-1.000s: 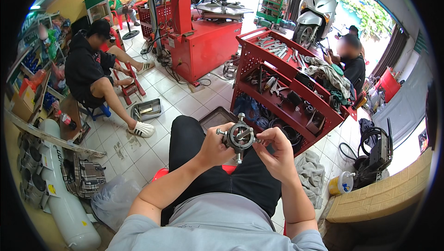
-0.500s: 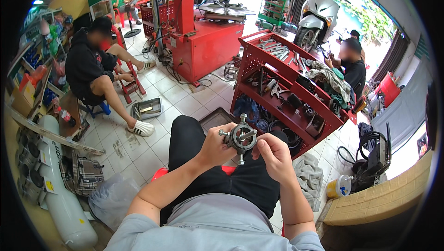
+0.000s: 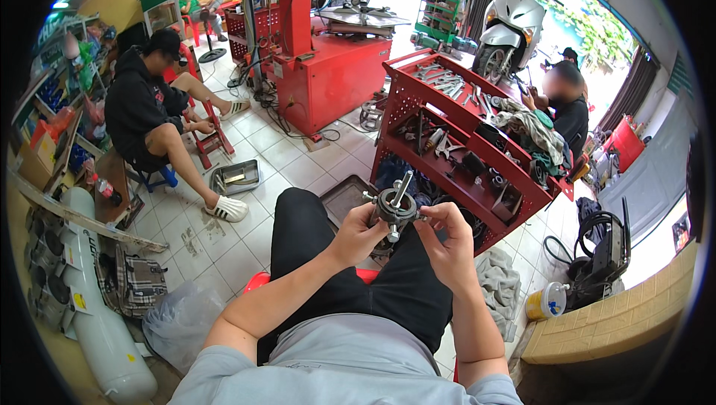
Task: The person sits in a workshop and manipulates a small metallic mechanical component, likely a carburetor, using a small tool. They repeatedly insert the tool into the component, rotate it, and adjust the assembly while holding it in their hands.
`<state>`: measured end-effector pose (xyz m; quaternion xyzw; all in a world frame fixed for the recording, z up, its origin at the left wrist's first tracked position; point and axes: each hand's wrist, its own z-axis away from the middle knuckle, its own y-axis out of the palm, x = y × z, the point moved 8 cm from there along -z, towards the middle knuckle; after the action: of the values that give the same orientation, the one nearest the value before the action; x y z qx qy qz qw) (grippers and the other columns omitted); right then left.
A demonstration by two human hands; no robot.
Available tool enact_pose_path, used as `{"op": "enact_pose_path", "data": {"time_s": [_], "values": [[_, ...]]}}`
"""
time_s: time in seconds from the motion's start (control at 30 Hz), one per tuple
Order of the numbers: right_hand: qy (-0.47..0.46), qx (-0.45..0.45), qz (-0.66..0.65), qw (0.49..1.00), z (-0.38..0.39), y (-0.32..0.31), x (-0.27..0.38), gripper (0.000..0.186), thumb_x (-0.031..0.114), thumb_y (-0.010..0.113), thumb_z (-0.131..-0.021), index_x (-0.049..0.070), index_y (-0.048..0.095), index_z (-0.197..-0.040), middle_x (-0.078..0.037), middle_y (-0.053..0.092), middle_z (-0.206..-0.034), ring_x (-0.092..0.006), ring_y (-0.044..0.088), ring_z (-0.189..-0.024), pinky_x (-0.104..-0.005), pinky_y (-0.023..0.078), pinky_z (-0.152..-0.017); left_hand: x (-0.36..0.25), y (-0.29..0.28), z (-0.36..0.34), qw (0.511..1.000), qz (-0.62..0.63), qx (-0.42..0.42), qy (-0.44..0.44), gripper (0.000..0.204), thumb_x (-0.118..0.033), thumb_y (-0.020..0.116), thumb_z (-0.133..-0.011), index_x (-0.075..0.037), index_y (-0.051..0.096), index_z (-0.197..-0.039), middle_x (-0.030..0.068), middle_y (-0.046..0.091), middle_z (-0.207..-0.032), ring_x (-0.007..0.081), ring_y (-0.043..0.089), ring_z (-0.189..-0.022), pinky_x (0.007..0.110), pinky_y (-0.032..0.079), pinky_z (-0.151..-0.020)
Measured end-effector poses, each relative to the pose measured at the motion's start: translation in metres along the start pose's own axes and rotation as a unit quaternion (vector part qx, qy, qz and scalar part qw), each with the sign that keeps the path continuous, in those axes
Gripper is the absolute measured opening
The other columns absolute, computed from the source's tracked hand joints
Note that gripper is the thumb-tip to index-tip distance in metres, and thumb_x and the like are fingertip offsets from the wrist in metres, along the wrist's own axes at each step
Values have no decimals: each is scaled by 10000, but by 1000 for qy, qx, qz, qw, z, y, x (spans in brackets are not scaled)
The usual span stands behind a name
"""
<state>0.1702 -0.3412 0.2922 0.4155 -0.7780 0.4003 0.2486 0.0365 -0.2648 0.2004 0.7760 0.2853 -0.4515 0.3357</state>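
Ring-shaped metal fixture (image 3: 396, 213) sits between your two hands, near and in the middle, over the gap between your knees, its central rod (image 3: 403, 187) tilted up and to the right. Your left hand (image 3: 357, 239) is closed around its left side; your right hand (image 3: 450, 246) is narrowed to a pinch at the right bolt (image 3: 421, 216), which the fingertips largely hide. Judging by the grip, the step in hand is adjusting or checking that bolt; the next move calls for a steady left hold and a light touch from the right fingers. Count one fixture, one rod and three bolts showing: that one, a left bolt (image 3: 368, 196) and a near bolt (image 3: 393, 234); others may be hidden. Beyond are two trays, a near tray (image 3: 339, 195) and a far-left tray (image 3: 251, 167), one red tool cart (image 3: 394, 101) on the right, its wrenches (image 3: 450, 84) too overlapped to count, and four other people (image 3: 134, 110).
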Motion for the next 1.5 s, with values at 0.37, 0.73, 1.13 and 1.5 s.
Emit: {"op": "enact_pose_path", "data": {"time_s": [0.37, 0.73, 1.13, 1.5], "values": [[129, 80, -216, 965, 7, 18, -20, 201, 177, 584, -957, -12, 585, -1026, -23, 609, -818, -85, 565, -716, -236, 464, -648, -31, 3, 2, 990, -137, -39, 8, 146, -126, 666, -870, 17, 636, -871, -18, 597, -724, 30, 498, -668, 227, 401, -547], [116, 86, -214, 966, 6, 13, -15, 158, 153, 573, -967, -2, 583, -992, -13, 597, -818, -79, 554, -713, -239, 472, -667, -56, 6, -1, 963, -246, -20, 111, 170, -132, 715, -796, -8, 634, -878, 67, 571, -745, 164, 546, -664, 306, 425, -601], [77, 57, -309, 946, 0, 11, 0, 192, 136, 568, -971, -12, 521, -1085, -47, 613, -898, -124, 598, -756, -272, 487, -733, -76, 11, 1, 934, -319, -9, 162, 228, -146, 747, -751, -1, 609, -861, 101, 536, -727, 263, 544, -664, 346, 429, -606], [153, 71, -313, 935, 1, 13, -4, 272, 235, 509, -1009, -23, 588, -973, -17, 589, -755, -98, 571, -704, -256, 489, -694, -83, 9, 0, 930, -328, -25, 163, 238, -122, 755, -719, 8, 607, -853, 112, 553, -736, 274, 559, -680, 349, 444, -623]]}}
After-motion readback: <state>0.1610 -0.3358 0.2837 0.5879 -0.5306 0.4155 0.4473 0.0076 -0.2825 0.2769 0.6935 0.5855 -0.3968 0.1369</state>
